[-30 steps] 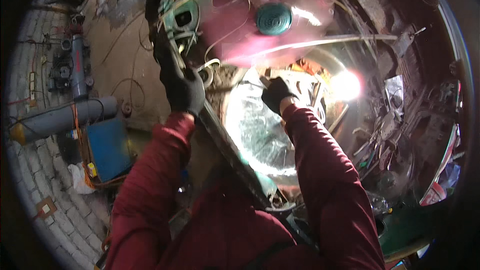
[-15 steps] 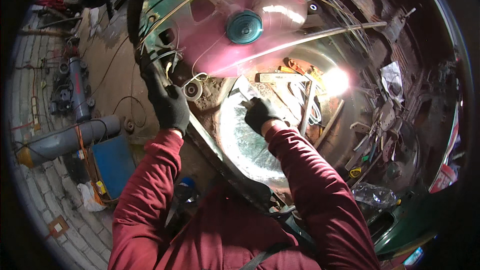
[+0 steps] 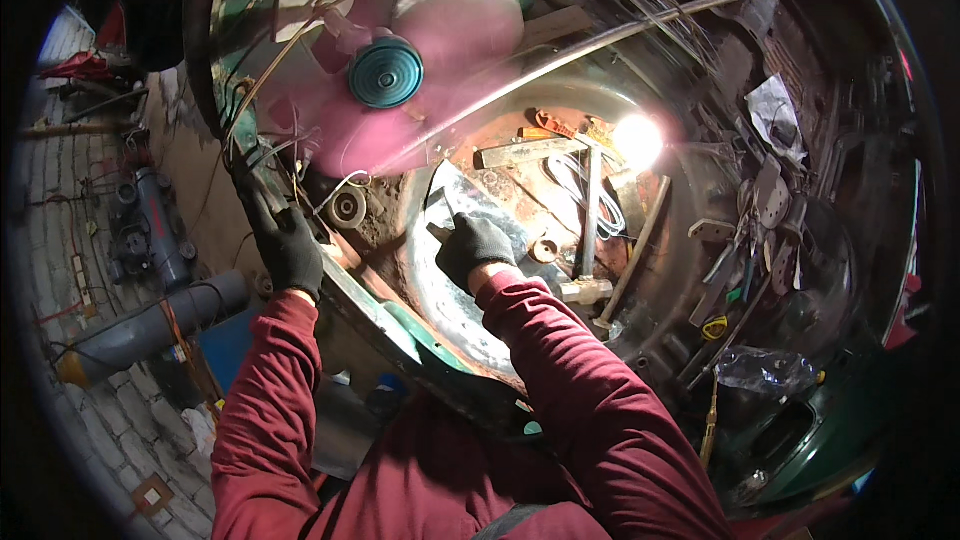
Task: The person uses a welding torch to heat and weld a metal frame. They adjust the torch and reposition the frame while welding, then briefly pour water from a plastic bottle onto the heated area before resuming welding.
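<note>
My left hand (image 3: 290,252), in a black glove, lies on the metal rim (image 3: 352,292) of a vehicle body, with its fingers curled over the edge. Inside, my right hand (image 3: 474,248), gloved too, is closed over a shiny, pointed piece of sheet metal (image 3: 447,190). A small dark end shows beside its fingers; what exactly it grips I cannot make out. Just right of that hand lie a hammer (image 3: 587,290) and a small round, ring-like piece (image 3: 545,250). A pink fan with a teal hub (image 3: 386,72) stands beyond both hands.
A bright lamp (image 3: 637,142) shines beside coiled cable (image 3: 604,202) and sticks. A long metal rod (image 3: 560,62) crosses behind. At right are metal brackets (image 3: 770,202) and a clear plastic bottle (image 3: 765,370). A grey cylinder (image 3: 160,325) lies on the brick floor at left.
The view has shifted, so the fan and both hands appear farther left. The hammer head now shows beside my right forearm. My left hand stays at the rim.
</note>
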The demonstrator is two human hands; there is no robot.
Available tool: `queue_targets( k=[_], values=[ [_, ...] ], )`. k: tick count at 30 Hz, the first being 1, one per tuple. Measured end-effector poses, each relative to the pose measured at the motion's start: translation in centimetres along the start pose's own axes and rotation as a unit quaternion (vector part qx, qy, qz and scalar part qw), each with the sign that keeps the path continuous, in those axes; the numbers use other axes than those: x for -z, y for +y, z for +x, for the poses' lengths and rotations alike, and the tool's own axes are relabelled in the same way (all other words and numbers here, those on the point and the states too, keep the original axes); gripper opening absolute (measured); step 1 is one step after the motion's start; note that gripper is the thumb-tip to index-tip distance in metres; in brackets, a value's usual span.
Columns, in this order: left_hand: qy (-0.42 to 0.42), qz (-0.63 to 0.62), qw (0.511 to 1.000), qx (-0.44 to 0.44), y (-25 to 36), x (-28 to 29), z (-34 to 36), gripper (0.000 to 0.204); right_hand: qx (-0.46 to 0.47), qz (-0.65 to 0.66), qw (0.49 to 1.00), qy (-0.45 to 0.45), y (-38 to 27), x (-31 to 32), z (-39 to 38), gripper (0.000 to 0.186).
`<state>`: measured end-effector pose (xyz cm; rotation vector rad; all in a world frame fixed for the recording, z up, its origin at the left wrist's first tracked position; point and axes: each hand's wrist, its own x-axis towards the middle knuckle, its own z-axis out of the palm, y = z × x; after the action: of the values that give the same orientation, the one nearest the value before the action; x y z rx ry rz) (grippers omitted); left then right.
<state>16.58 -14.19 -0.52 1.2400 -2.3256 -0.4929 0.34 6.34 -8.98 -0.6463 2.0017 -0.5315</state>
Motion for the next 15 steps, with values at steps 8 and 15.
queue_targets(
  k=[8, 15],
  values=[
    [0.002, 0.007, 1.000, 0.014, -1.0, 0.2, 0.1, 0.070, 0.016, 0.012, 1.000, -0.006, -0.1, 0.2, -1.1, 0.038],
    [-0.019, -0.041, 0.999, 0.024, -0.1, 0.2, 0.1, 0.072, 0.068, -0.019, 0.997, -0.009, 2.9, -4.2, -1.5, 0.042]
  ],
)
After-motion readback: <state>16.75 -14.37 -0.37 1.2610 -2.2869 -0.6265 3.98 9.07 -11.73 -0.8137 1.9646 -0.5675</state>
